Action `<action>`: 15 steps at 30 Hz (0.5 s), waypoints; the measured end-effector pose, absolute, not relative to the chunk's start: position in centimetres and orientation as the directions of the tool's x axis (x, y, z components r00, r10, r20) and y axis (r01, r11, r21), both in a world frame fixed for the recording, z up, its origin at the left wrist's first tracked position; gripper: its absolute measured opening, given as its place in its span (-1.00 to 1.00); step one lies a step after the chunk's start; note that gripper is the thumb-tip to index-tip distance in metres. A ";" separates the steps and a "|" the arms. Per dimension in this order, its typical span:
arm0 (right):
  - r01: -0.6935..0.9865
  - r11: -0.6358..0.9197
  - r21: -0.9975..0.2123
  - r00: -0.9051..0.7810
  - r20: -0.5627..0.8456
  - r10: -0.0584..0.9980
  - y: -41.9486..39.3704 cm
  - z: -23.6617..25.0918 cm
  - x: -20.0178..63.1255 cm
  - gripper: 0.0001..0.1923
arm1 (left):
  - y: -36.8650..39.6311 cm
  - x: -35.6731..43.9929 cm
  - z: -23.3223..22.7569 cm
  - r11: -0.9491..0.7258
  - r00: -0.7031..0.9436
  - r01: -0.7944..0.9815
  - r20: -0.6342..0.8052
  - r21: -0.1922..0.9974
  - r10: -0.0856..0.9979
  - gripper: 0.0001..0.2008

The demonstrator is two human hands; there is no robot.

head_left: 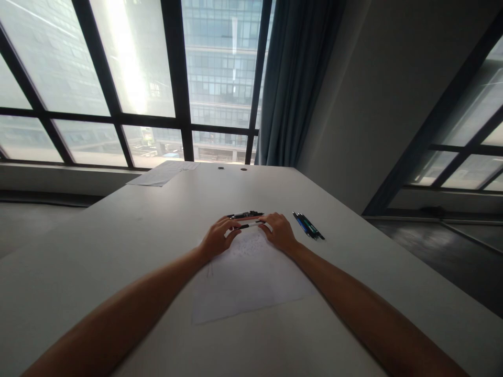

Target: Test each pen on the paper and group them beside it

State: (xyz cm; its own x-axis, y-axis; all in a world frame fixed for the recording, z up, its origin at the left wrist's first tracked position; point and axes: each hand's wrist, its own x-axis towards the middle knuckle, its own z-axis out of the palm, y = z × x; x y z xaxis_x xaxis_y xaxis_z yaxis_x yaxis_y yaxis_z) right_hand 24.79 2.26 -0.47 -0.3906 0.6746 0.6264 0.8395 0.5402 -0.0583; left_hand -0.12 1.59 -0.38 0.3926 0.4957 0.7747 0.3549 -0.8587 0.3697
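Both hands meet over the far edge of a paper sheet (247,277) and share one black pen (248,225), held level between them. The left hand (218,238) has its fingers curled in around the pen's left end; the right hand (280,230) pinches the right end with fingertips drawn close together. The pen lies crosswise, just above the sheet, and whether it touches the paper cannot be told. Faint pencil marks sit on the sheet right under the hands.

At 12 o'clock from the grip, just beyond the fingers, a second dark pen (245,214) lies on the table (118,246), parallel to the held one. At 3 o'clock, near the right hand but apart from it, a small bunch of pens (308,226) with blue and green barrels lies slanted.

The table is plain, pale and matte. Far off at 11 o'clock, more papers (165,173) rest near the back edge, and two small round holes (231,168) sit at 12 o'clock.

Behind the table stands a wide window (129,78) with dark frames, showing a glass building outside. A blue-grey curtain (294,78) hangs at 1 o'clock, beside a bare grey wall (385,94). Another window (471,152) fills the far right, with dark floor (444,262) below.
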 end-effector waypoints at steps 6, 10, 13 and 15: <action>0.805 0.593 -0.024 -0.448 0.630 0.634 2.0 -0.3 24.6 -0.69 | 0.8 0.8 -0.1 -0.748 0.187 0.269 0.729 0.607 0.658 -0.83; 0.780 0.626 -0.006 -0.487 0.623 0.612 1.5 0.0 24.3 -0.67 | 0.6 1.8 -0.2 -0.655 0.097 0.107 0.647 0.748 0.756 -0.76; 0.749 0.662 0.013 -0.519 0.633 0.575 1.0 0.1 23.8 -0.65 | 0.4 2.2 -0.4 -0.651 0.102 0.059 0.644 0.757 0.758 -0.74; 0.727 0.686 0.027 -0.543 0.634 0.551 0.7 0.2 23.4 -0.63 | 0.3 2.3 -0.4 -0.668 0.115 0.065 0.660 0.741 0.743 -0.75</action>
State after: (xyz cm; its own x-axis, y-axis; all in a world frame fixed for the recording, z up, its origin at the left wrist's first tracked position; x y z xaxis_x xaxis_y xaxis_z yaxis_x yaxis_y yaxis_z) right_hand 23.39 0.69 0.17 -0.5431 0.5509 0.6336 0.7273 0.6858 0.0271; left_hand 2.28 0.32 -0.38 0.1152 0.7427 0.6597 0.0650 -0.6683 0.7410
